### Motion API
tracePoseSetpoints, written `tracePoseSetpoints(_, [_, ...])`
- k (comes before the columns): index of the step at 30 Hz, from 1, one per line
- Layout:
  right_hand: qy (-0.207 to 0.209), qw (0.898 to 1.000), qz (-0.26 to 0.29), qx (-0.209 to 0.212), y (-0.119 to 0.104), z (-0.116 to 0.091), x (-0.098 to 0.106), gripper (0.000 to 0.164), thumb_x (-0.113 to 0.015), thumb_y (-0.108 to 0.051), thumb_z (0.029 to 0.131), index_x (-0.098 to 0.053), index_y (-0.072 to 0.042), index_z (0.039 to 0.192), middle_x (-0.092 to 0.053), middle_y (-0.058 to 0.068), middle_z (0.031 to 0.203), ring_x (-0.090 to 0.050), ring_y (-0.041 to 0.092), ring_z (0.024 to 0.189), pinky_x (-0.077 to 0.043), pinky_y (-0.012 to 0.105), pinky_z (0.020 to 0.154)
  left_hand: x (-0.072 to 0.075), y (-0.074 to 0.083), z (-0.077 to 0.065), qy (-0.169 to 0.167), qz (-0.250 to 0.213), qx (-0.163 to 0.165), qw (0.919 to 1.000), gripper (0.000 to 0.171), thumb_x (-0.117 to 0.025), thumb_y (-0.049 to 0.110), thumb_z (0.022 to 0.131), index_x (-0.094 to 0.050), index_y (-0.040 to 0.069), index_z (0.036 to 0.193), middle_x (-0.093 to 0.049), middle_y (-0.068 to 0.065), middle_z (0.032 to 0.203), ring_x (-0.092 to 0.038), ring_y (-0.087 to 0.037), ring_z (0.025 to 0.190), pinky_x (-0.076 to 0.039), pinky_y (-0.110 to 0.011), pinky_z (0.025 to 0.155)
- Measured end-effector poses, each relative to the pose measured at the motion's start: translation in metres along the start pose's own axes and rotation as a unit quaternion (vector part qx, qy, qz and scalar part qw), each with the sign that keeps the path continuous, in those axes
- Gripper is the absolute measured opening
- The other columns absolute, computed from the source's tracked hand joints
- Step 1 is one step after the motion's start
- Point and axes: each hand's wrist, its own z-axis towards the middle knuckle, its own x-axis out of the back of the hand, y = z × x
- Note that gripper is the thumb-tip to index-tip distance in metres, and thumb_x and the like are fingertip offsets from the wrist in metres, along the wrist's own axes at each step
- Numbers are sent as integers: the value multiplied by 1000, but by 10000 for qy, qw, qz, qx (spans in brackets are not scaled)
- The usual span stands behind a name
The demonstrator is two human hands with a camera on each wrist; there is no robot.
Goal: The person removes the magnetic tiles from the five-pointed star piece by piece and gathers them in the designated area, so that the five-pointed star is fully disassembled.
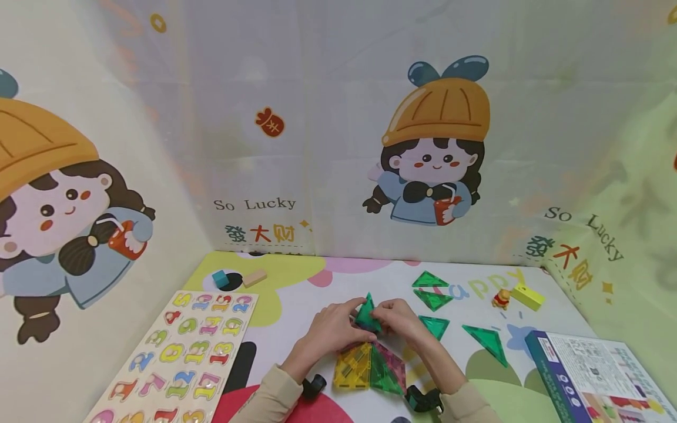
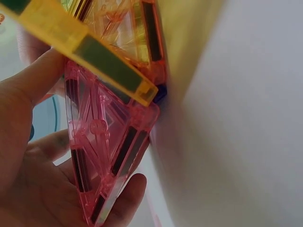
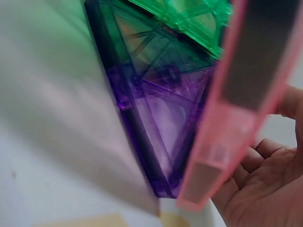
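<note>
A small structure of translucent magnetic tiles stands in front of me, with a yellow tile (image 1: 353,364) and a green tile (image 1: 385,373) on its near side. My left hand (image 1: 333,326) grips its left side; in the left wrist view the fingers show beside and behind a pink triangular tile (image 2: 102,137). At the top, my right hand (image 1: 399,317) pinches a green triangular tile (image 1: 366,314) that points up. A purple triangle (image 3: 158,109) and a pink tile edge (image 3: 236,104) show in the right wrist view. Both hands partly hide the structure's far side.
Loose green triangles (image 1: 485,342) lie to the right and behind. A number puzzle board (image 1: 198,323) is at left, a box (image 1: 592,370) at right. Farther back are a blue cube (image 1: 220,278), a wooden block (image 1: 254,278), a bear figurine (image 1: 500,298) and a yellow block (image 1: 528,297).
</note>
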Motion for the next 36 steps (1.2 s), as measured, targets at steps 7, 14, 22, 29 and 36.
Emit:
tracePoseSetpoints(7, [29, 9999, 100, 34, -5, -7, 11, 28, -62, -16, 93, -51, -6, 69, -38, -3, 58, -40, 15, 58, -39, 28, 56, -2, 0, 1, 13, 0, 86, 10000, 81, -74, 67, 75, -52, 30, 143, -72, 8, 106, -65, -9, 89, -49, -33, 73])
tracePoseSetpoints(14, [-28, 9999, -24, 160, -1, -21, 36, 20, -66, -17, 92, -64, 2, 94, -48, -1, 67, -45, 14, 64, -43, 30, 63, -1, 4, -1, -26, 254, 161, 9995, 69, -70, 69, 77, -61, 30, 133, -72, 9, 107, -64, -12, 94, -50, -39, 79])
tracePoseSetpoints(22, [384, 9902, -1338, 130, 5, -54, 81, 33, -66, -13, 93, -64, 4, 122, -69, 11, 101, -57, 18, 80, -47, 33, 70, -2, 9, -4, -76, 444, 248, 9987, 61, -68, 67, 77, -66, 30, 125, -73, 6, 113, -63, -16, 99, -48, -45, 81])
tracePoseSetpoints(29, [9, 9794, -1994, -309, 19, -89, 140, 32, -65, -10, 92, -64, 6, 119, -70, 11, 105, -62, 18, 92, -52, 35, 75, -3, 10, -4, 18, 537, 115, 9985, 56, -68, 65, 77, -69, 29, 120, -74, 7, 110, -63, -15, 95, -49, -43, 78])
tracePoseSetpoints(36, [-336, 9763, -2093, -436, 34, -105, 167, 30, -66, -8, 90, -64, 11, 113, -70, 14, 105, -64, 21, 93, -54, 38, 77, -3, 11, -3, 48, 569, 109, 9983, 56, -68, 63, 77, -70, 28, 120, -74, 7, 110, -62, -15, 95, -49, -42, 79])
